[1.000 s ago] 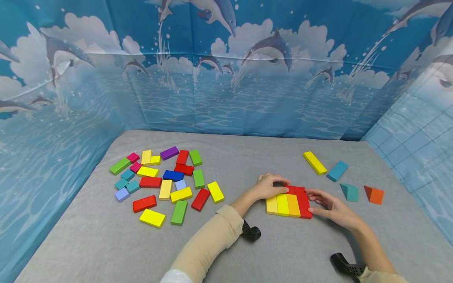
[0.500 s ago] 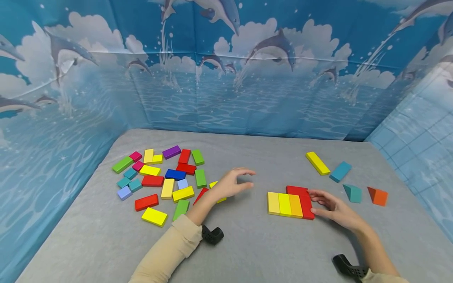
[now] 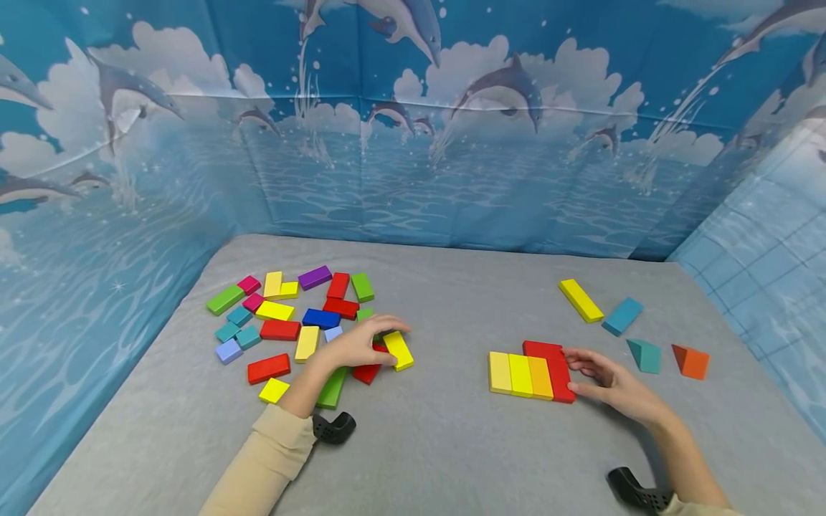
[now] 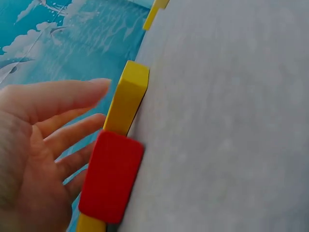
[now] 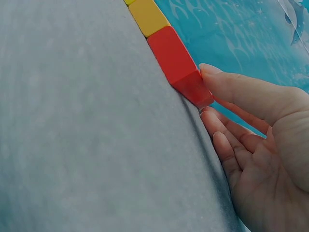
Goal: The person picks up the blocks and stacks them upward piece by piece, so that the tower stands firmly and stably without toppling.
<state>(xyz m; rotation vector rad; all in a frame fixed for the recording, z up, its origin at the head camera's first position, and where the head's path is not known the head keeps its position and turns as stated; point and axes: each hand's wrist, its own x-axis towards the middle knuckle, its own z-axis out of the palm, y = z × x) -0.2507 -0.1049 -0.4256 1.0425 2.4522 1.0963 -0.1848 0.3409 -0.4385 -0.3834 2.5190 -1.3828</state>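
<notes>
In the head view my left hand (image 3: 355, 347) is over the right edge of the scattered blocks, thumb and fingers spread around the near end of a yellow block (image 3: 399, 350). A red block (image 3: 366, 373) lies partly hidden under that hand. In the left wrist view the thumb is just short of the yellow block (image 4: 126, 94), with nothing gripped. My right hand (image 3: 613, 383) rests at a flat row of blocks, its thumb and fingertips against the outer side of the end red block (image 3: 560, 380). Light yellow (image 3: 500, 373), yellow (image 3: 520, 375) and amber (image 3: 540, 378) blocks adjoin it; another red block (image 3: 542, 349) lies behind.
Several coloured blocks, among them a blue one (image 3: 321, 319) and a purple one (image 3: 315, 277), lie scattered at left. At right are a long yellow block (image 3: 581, 300), a blue block (image 3: 622, 317), a teal triangular block (image 3: 644, 356) and an orange one (image 3: 691, 362).
My left hand has left the block row and moved left to the yellow block by the scattered pieces. The right hand stays at the red end block.
</notes>
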